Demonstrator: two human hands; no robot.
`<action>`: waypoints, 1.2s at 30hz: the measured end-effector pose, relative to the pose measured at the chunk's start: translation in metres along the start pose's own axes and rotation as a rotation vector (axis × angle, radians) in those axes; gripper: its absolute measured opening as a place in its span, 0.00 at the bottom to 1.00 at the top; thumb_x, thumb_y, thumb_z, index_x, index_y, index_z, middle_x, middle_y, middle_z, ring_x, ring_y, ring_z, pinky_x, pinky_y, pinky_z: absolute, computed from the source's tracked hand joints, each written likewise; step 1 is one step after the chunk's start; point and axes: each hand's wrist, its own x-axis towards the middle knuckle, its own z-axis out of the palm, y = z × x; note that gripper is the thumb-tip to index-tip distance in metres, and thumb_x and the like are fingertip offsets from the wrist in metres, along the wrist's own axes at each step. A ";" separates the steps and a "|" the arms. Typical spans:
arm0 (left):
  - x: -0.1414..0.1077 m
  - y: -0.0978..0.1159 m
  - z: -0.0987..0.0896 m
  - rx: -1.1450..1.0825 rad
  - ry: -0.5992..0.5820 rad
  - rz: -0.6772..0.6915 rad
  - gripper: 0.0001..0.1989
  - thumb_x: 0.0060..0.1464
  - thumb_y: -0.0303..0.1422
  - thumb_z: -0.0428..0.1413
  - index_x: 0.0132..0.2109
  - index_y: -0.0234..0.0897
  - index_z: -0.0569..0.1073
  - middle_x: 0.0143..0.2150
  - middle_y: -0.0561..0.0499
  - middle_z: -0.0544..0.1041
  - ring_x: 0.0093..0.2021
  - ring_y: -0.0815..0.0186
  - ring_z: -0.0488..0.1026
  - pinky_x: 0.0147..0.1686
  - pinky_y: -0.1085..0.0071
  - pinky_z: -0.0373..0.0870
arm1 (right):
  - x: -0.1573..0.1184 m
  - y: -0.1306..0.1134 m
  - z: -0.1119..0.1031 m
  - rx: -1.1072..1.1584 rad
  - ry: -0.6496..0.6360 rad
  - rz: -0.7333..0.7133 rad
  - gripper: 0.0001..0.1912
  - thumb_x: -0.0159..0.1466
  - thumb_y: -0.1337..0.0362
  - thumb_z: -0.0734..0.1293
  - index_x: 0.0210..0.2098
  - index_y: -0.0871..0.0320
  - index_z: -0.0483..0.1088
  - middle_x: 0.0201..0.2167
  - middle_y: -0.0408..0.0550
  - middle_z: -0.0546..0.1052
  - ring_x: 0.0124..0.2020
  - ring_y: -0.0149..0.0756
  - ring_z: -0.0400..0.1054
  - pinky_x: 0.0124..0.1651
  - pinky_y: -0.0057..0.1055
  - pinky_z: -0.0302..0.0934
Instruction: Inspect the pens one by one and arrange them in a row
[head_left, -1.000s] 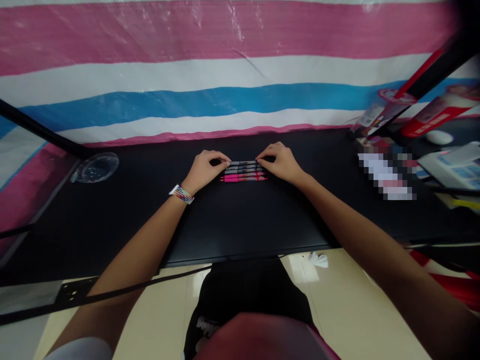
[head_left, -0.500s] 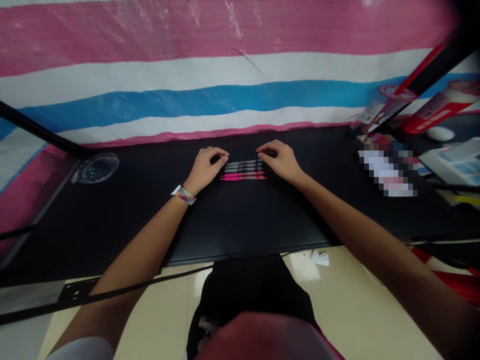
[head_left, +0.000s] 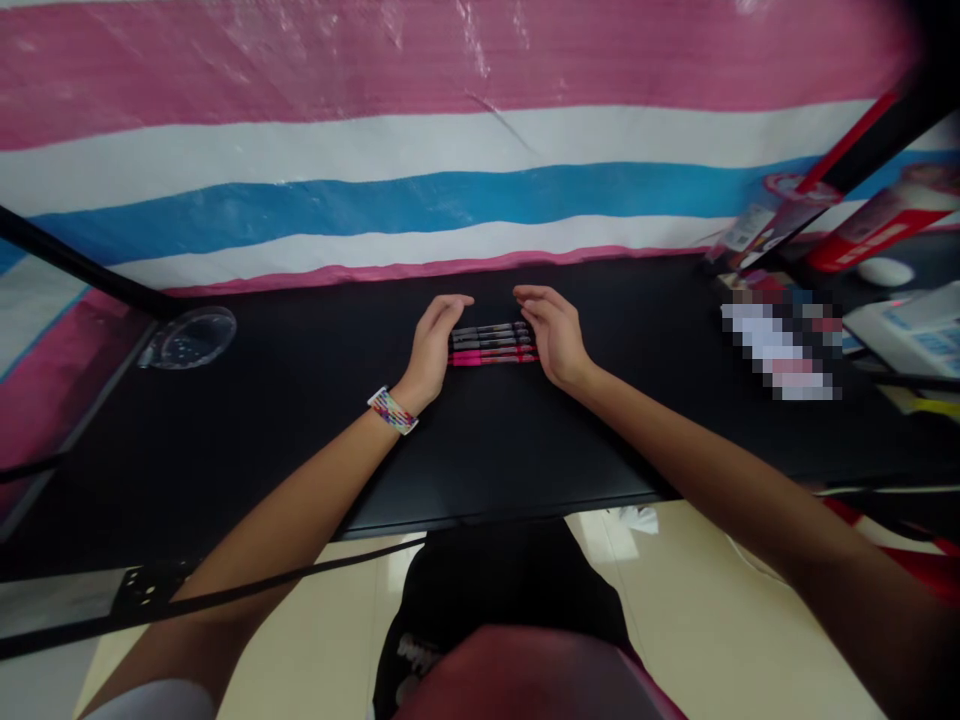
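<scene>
left: clear round plastic lid or dish [head_left: 196, 338], well apart from the hands; little risk there.
centre: left hand [head_left: 431, 350], part-curled, beside the left ends of the pens [head_left: 491, 342]. grey-and-black barrels on the far side, pink-red ones nearest the body, lying side by side on the black desk [head_left: 495, 450]. right hand [head_left: 561, 340] cupped at the right ends. hands apart, neither clamped on anything; cannot tell whether either touches the pens. my read: uneven pressure from the palms could skew the row; a squeeze end to end could make a slim barrel ride up or roll.
right: straw cup [head_left: 754, 228] too far off to be knocked, unless an elbow swings wide.
writing: white lettering on black clothing [head_left: 412, 650], blurred, illegible. pen printing too small. cup label unreadable. red-labelled bottle [head_left: 862, 238], white characters, blurred. papers [head_left: 780, 350] pixelated.
</scene>
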 end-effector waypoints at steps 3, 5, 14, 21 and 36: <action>0.001 -0.001 0.000 -0.024 0.025 -0.020 0.12 0.74 0.44 0.56 0.47 0.46 0.82 0.56 0.47 0.85 0.63 0.55 0.79 0.71 0.54 0.71 | 0.001 -0.002 0.001 -0.042 -0.018 -0.002 0.14 0.64 0.54 0.69 0.47 0.50 0.78 0.57 0.52 0.82 0.64 0.49 0.73 0.71 0.48 0.64; 0.002 -0.003 -0.001 -0.025 0.029 -0.032 0.12 0.73 0.43 0.56 0.46 0.46 0.82 0.55 0.47 0.85 0.62 0.56 0.79 0.69 0.54 0.72 | 0.000 -0.006 0.000 -0.078 -0.031 -0.020 0.13 0.64 0.56 0.69 0.47 0.50 0.78 0.56 0.52 0.83 0.63 0.49 0.74 0.71 0.49 0.64; 0.018 -0.020 -0.020 0.008 0.004 0.027 0.13 0.73 0.45 0.59 0.44 0.45 0.82 0.50 0.46 0.85 0.57 0.56 0.80 0.66 0.56 0.75 | -0.023 -0.041 -0.007 -0.783 -0.428 -0.604 0.11 0.72 0.65 0.66 0.34 0.53 0.78 0.36 0.52 0.77 0.43 0.49 0.68 0.50 0.46 0.64; 0.023 -0.020 -0.027 -0.016 0.038 0.005 0.13 0.73 0.44 0.57 0.42 0.45 0.81 0.48 0.46 0.84 0.54 0.57 0.80 0.63 0.58 0.76 | -0.027 -0.039 -0.005 -0.861 -0.680 -0.879 0.05 0.72 0.67 0.69 0.38 0.56 0.77 0.37 0.52 0.76 0.40 0.46 0.64 0.45 0.43 0.64; 0.004 0.027 -0.027 0.465 -0.199 0.346 0.19 0.76 0.46 0.56 0.39 0.43 0.82 0.34 0.51 0.84 0.41 0.58 0.80 0.59 0.53 0.70 | -0.012 -0.042 -0.014 -0.492 -0.479 -0.586 0.09 0.75 0.57 0.72 0.47 0.54 0.84 0.40 0.48 0.82 0.38 0.39 0.75 0.44 0.38 0.68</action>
